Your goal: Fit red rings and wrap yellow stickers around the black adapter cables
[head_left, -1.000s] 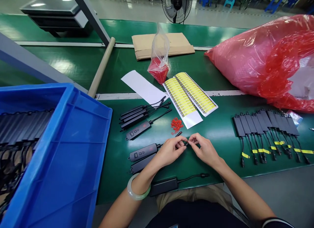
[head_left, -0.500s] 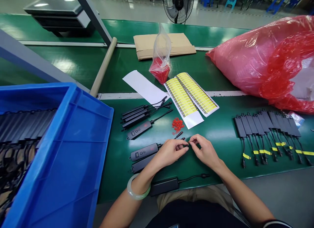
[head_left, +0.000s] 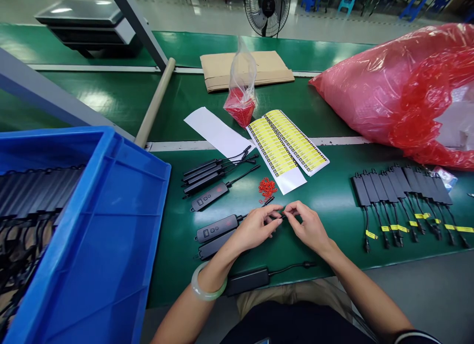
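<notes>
My left hand (head_left: 259,224) is closed on the thin black cable (head_left: 282,217) of a dark controller box (head_left: 215,246), whose body lies partly under my wrist. Fingertips of my right hand (head_left: 305,224) pinch at the cable's tip; what they hold there is too small to make out. Just above my hands lies a small pile of red rings (head_left: 267,187). A controller with buttons (head_left: 217,229) rests beside my left hand, its cable end reaching past the fingers. Nearer me, a black box with a cable (head_left: 249,281) lies by my left forearm.
At left stands a blue crate (head_left: 122,225) full of dark boxes. Several more controllers (head_left: 210,196) lie beyond my left hand. Yellow label sheets (head_left: 276,151) and a clear bag of red bits (head_left: 240,104) are ahead. Tagged units (head_left: 398,186) and a big red bag (head_left: 388,92) sit right.
My hands stay in nearly the same place at the cable tip, with small finger shifts. The left fingers have moved slightly left. The whole view has shifted a little.
</notes>
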Demonstrator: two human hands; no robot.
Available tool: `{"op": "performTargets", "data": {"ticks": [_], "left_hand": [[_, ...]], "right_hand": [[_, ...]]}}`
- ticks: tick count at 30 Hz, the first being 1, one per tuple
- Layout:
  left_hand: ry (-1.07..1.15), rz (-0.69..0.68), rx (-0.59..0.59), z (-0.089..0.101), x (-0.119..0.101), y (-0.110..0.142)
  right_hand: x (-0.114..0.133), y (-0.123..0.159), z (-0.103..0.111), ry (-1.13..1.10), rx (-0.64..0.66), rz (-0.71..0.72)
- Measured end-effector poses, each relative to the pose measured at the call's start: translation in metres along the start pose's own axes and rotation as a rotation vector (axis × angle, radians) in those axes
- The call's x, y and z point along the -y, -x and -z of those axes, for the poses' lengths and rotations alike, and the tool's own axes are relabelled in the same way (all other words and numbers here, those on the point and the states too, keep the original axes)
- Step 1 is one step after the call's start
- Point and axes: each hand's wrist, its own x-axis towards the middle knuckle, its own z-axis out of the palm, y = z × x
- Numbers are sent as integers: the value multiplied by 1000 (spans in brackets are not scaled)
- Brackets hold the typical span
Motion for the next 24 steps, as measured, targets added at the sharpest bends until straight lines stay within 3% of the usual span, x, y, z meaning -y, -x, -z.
{"op": "performTargets", "data": {"ticks": [15, 24], "left_hand": [[-72, 5, -46, 1, 0, -1], [-258, -29, -159, -4, -2, 0]], "right_hand": [[-3, 4, -4, 28, -43, 54], [-1, 6, -3, 197, 0, 214]]}}
